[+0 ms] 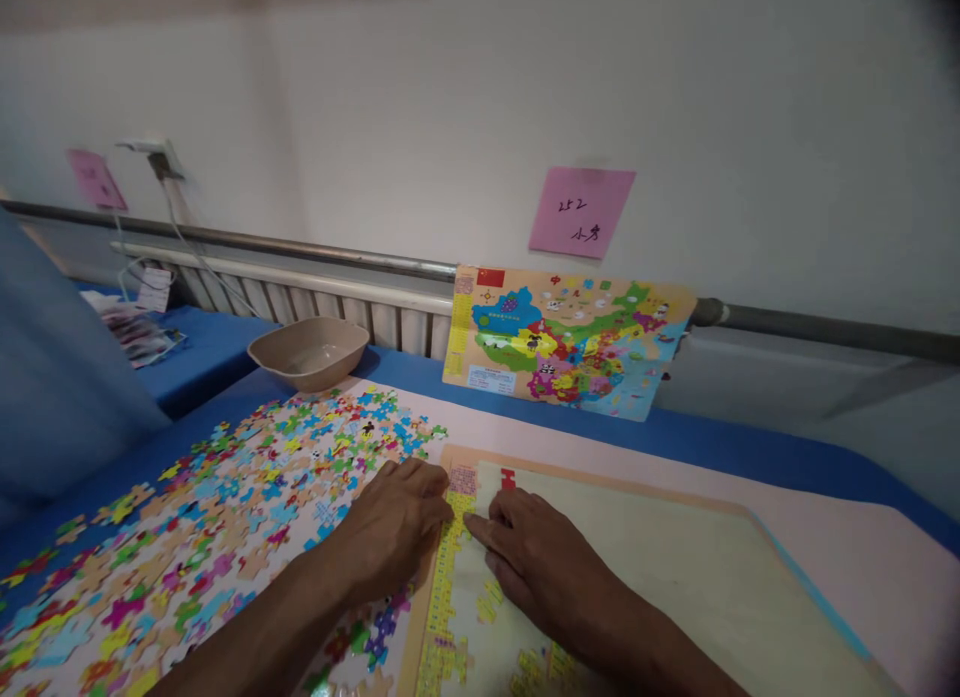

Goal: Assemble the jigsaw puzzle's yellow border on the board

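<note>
My left hand rests at the left border of a puzzle board. Its fingers are curled and pressed together by a strip of joined yellow puzzle pieces; whatever they pinch is hidden. Opposite it, my right hand lies over the board, index finger stretched out to the strip's edge, thumb apart below. A red puzzle piece sits just above its knuckles. Loose yellow puzzle pieces lie on the board under this hand, and more are near the bottom edge.
Many mixed-colour puzzle pieces spread over the left of the table. A beige bowl stands behind them. A colourful map picture leans against the rail at the back. Blue cloth hangs at the left.
</note>
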A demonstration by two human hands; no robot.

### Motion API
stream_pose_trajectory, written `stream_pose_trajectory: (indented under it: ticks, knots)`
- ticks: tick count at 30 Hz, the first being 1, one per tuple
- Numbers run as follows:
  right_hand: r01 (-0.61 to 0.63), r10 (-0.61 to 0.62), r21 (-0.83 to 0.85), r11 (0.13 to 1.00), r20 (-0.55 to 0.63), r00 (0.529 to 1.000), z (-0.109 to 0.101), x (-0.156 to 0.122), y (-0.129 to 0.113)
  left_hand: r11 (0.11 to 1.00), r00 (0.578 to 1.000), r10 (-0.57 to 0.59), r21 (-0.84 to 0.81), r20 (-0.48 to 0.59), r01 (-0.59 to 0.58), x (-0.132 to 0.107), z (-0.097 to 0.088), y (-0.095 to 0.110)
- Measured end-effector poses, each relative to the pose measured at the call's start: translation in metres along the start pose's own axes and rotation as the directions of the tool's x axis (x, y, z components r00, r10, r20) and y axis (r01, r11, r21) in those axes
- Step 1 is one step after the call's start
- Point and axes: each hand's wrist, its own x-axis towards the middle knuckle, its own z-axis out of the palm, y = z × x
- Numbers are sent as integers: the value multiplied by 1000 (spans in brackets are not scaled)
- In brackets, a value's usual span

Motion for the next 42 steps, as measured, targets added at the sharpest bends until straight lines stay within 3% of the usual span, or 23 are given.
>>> stream_pose_trajectory:
  ticks: [36, 42]
  knots:
    - [-56, 52, 65, 996, 62, 997, -3, 5, -8, 999, 1000, 21, -38, 4, -20, -2, 4, -3]
    - [-83, 81, 202, 976, 17, 997, -4, 4, -8, 1000, 1000, 20, -14, 10, -20, -1, 3, -1]
